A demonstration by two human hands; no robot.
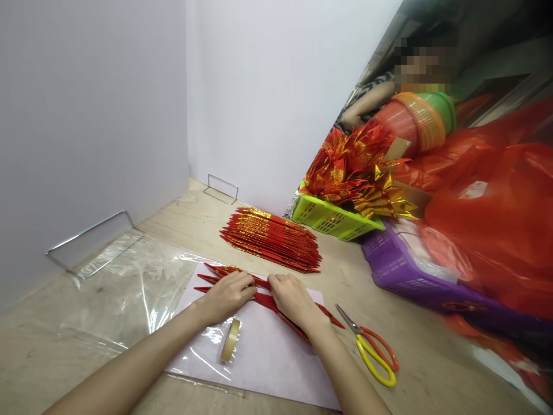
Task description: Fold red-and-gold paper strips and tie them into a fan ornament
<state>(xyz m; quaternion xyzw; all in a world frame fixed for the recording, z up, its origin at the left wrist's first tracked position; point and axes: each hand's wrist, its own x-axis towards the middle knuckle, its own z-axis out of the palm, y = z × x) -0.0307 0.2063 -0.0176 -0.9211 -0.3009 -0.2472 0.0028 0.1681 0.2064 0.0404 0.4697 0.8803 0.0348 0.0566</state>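
The fingers (247,282) of the left hand (228,294) and those of the right hand (296,297) are closed on a few folded red-and-gold paper pieces (264,300), gripping them near their middle; the pointed ends spread out beyond both hands. The hands lie close together above a pale lilac sheet (268,369) on the table (341,265), partly overlapped by clear plastic film (125,288).

Degree of completion: behind the hands, a dense row of similar folded pieces (272,239) is formed and neatly aligned, whereas the group in hand appears, by judgement, only partly arranged. Whether its pieces are fastened cannot be told. A roll of tape (231,341) rests near the left hand, and scissors (357,330) lie beside the right forearm, both untouched.

Containers: a lime-green basket (334,219) at the table's far right is heaped with spiky red and gold foil-paper shapes (354,167). Next to it, a purple basket (401,265) holds whitish and pinkish plastic material. Beyond, red, orange and green baskets (417,118) are nested and tilted, their interiors hidden, near a person's arm (374,102); red plastic bags (496,202) bulge at the right.
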